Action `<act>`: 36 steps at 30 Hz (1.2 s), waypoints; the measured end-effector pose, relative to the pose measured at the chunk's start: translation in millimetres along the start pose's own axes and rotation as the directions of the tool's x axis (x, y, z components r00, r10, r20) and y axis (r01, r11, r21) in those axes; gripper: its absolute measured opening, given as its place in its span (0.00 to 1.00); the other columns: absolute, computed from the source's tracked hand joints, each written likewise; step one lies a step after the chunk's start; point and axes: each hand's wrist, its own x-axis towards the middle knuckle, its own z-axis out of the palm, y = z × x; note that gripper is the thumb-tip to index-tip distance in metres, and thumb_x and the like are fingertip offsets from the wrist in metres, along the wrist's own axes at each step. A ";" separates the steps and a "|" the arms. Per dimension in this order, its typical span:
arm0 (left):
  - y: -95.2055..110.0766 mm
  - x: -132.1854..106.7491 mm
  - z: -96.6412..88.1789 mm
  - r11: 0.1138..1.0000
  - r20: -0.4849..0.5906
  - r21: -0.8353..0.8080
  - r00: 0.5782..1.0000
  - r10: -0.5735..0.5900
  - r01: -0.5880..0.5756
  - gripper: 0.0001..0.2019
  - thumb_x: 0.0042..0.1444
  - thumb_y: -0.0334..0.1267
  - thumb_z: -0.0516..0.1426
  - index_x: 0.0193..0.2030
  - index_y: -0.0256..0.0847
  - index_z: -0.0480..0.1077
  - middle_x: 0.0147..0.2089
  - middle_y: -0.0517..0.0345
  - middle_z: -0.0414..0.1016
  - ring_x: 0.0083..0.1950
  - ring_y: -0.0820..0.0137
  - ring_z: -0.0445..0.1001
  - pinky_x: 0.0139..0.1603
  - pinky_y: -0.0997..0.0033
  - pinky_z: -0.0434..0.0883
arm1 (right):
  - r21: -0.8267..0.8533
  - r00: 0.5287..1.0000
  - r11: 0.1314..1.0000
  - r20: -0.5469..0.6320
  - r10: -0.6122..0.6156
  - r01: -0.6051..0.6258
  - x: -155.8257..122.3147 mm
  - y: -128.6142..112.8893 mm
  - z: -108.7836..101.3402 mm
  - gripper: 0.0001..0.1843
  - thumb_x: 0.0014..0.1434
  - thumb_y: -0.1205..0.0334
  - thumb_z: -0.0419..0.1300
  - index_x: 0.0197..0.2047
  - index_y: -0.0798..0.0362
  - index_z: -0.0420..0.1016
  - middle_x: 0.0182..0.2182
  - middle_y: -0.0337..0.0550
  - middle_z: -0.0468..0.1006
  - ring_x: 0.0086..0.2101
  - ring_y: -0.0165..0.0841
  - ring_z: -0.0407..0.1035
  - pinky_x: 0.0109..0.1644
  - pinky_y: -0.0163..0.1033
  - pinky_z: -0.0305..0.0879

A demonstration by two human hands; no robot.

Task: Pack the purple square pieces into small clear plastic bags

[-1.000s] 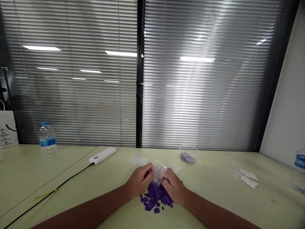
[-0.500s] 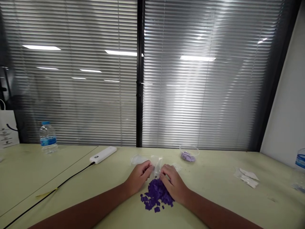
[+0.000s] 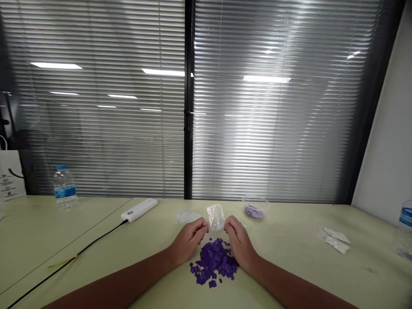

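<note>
Right in front of me, a loose heap of dark purple squares (image 3: 214,262) lies on the pale table (image 3: 309,249), strays dotting its near edge. Just beyond, here are my hands: left hand (image 3: 189,240) curled, right hand (image 3: 241,244) curled, thumbs against fingers, each pinching a near corner of a clear bag (image 3: 215,216). The bag hangs between them, glossy and creased; what's inside, if anything, I can't tell.

Off to my right, white pieces show in a clear packet (image 3: 333,239), with a blue-labelled bottle (image 3: 406,218) cut by the frame edge. Behind my left hand lies another clear bag (image 3: 186,216), flat. Left of that, a black cable (image 3: 100,237) runs into a white device (image 3: 140,209). Farther out, past my right hand, sits a round clear tub (image 3: 255,201), pale lilac bits (image 3: 253,212) in its bottom. And at the back, a blue-capped bottle (image 3: 65,189) stands near a white paper bag (image 3: 11,176), before closed blinds (image 3: 128,128).
</note>
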 end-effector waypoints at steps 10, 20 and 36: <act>3.8 -3.5 5.7 0.848 -0.125 0.465 0.930 0.347 -0.254 0.31 0.52 0.27 0.59 0.65 0.46 0.65 0.62 0.48 0.70 0.65 0.51 0.66 0.68 0.51 0.63 | 0.018 1.000 1.000 0.006 0.017 -0.017 3.1 11.7 2.0 0.15 0.68 0.59 0.47 0.28 0.48 0.57 0.28 0.36 0.61 0.32 0.35 0.61 0.38 0.39 0.57; 0.0 0.8 8.6 0.870 0.020 0.433 0.967 0.253 -0.237 0.14 0.50 0.30 0.60 0.45 0.44 0.72 0.45 0.54 0.76 0.48 0.55 0.72 0.61 0.53 0.63 | -0.059 0.952 0.964 0.188 -0.243 0.258 -3.4 -10.8 2.0 0.14 0.76 0.56 0.50 0.36 0.49 0.65 0.34 0.40 0.70 0.38 0.37 0.65 0.45 0.41 0.62; -22.2 15.5 10.5 0.852 -0.050 -0.467 0.954 -0.294 0.238 0.21 0.60 0.60 0.61 0.33 0.43 0.67 0.28 0.63 0.65 0.30 0.68 0.65 0.36 0.68 0.67 | -0.030 0.647 0.805 0.612 -0.454 0.593 -12.8 -37.0 -0.6 0.35 0.58 0.43 0.68 0.65 0.46 0.71 0.56 0.50 0.77 0.53 0.47 0.71 0.61 0.52 0.64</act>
